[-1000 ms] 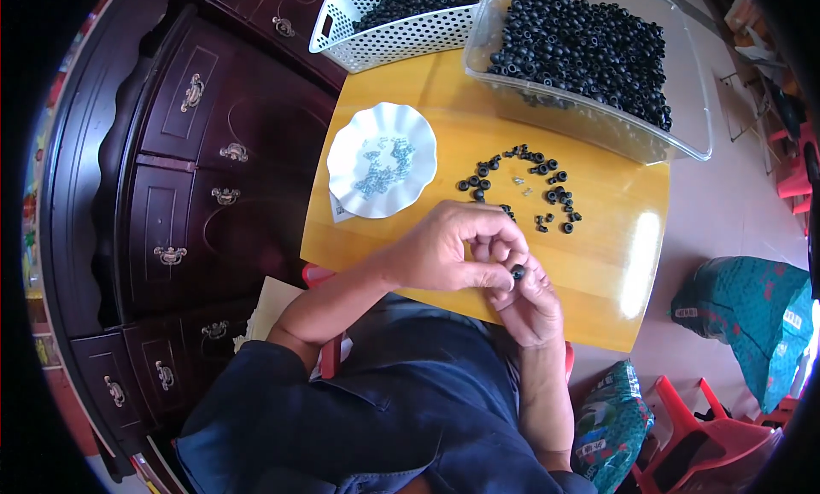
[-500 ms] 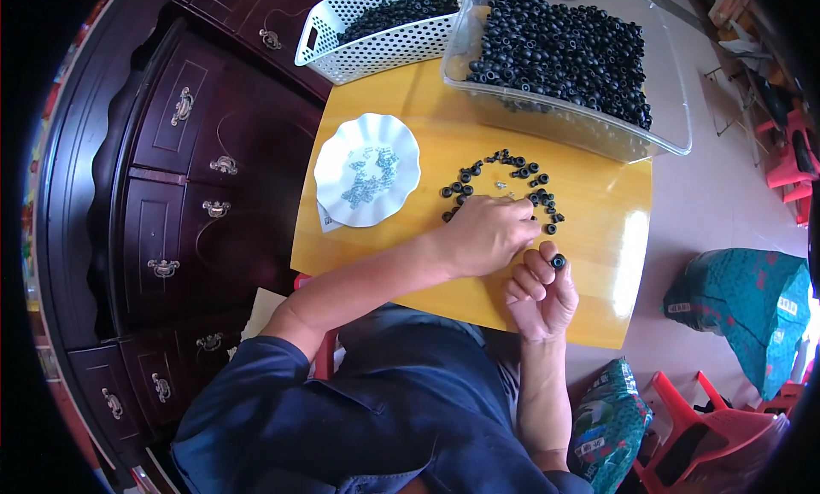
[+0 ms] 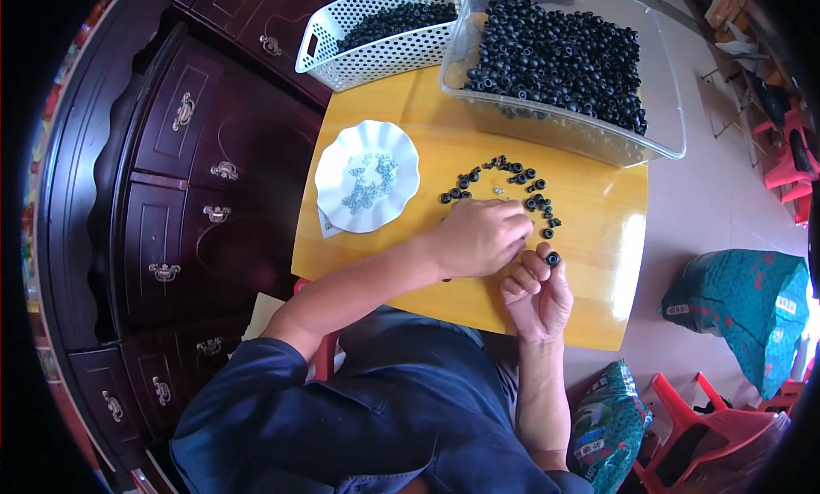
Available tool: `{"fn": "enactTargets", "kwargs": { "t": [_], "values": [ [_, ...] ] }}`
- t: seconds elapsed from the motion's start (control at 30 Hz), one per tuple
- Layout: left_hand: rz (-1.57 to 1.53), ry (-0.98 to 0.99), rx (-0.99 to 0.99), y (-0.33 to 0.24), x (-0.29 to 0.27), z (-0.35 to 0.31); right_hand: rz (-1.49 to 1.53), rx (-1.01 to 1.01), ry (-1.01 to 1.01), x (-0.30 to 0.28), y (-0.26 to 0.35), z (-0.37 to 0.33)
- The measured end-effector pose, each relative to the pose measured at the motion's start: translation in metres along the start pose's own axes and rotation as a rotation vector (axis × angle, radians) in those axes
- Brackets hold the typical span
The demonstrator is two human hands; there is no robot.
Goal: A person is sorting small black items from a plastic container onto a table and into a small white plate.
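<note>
Black bead [image 3: 553,259] pinched in right hand [image 3: 538,296] near table edge [image 3: 589,337], left hand [image 3: 483,236] grip unclear, open tabletop [image 3: 594,268] rightward

The yellow table [image 3: 436,110] bears 1 white plate [image 3: 330,176], 1 perforated basket [image 3: 384,61], 1 clear bin [image 3: 555,134] and loose black pieces [image 3: 518,167].

The black piece [image 3: 553,259] looks plastic, the tabletop [image 3: 589,276] smooth, glossy wood.

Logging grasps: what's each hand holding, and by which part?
Right hand: small black piece, pinched by its outer side. Left hand: cannot tell, fingertips hidden.
</note>
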State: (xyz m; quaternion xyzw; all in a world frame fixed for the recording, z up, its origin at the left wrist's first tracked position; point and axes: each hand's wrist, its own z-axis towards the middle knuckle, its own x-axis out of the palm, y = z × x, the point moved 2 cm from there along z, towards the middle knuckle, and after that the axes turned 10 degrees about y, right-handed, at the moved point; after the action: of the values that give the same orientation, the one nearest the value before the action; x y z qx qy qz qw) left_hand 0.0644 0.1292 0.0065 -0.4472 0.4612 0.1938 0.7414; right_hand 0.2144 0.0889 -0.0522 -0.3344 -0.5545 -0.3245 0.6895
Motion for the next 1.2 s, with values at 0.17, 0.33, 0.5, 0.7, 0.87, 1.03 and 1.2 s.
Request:
{"fn": "enactTargets", "kwargs": {
  "t": [0.17, 0.33, 0.5, 0.7, 0.87, 1.03, 1.2],
  "values": [
    [-0.355, -0.099, -0.076, -0.008, -0.032, -0.012, -0.08, 0.011, -0.046, 0.004, -0.003, 0.0],
    [-0.529, -0.136, -0.083, -0.018, -0.038, -0.016, -0.259, 0.042, -0.164, 0.004, -0.004, 0.002],
    [-0.617, -0.135, -0.139, -0.026, -0.038, -0.02, -0.386, 0.025, -0.221, 0.002, -0.008, 0.003],
    [-0.621, -0.111, -0.123, -0.021, -0.031, -0.026, -0.339, 0.06, -0.204, 0.002, -0.01, 0.002],
    [-0.593, -0.098, -0.083, -0.02, -0.029, -0.024, -0.329, 0.07, -0.203, 0.0, -0.009, -0.001],
    [-0.56, -0.087, -0.05, -0.017, -0.031, -0.023, -0.364, 0.088, -0.185, -0.001, -0.009, 0.001],
    [-0.472, -0.062, -0.004, -0.016, -0.038, -0.022, -0.404, 0.086, -0.217, 0.0, -0.01, 0.001]
  ]
}}
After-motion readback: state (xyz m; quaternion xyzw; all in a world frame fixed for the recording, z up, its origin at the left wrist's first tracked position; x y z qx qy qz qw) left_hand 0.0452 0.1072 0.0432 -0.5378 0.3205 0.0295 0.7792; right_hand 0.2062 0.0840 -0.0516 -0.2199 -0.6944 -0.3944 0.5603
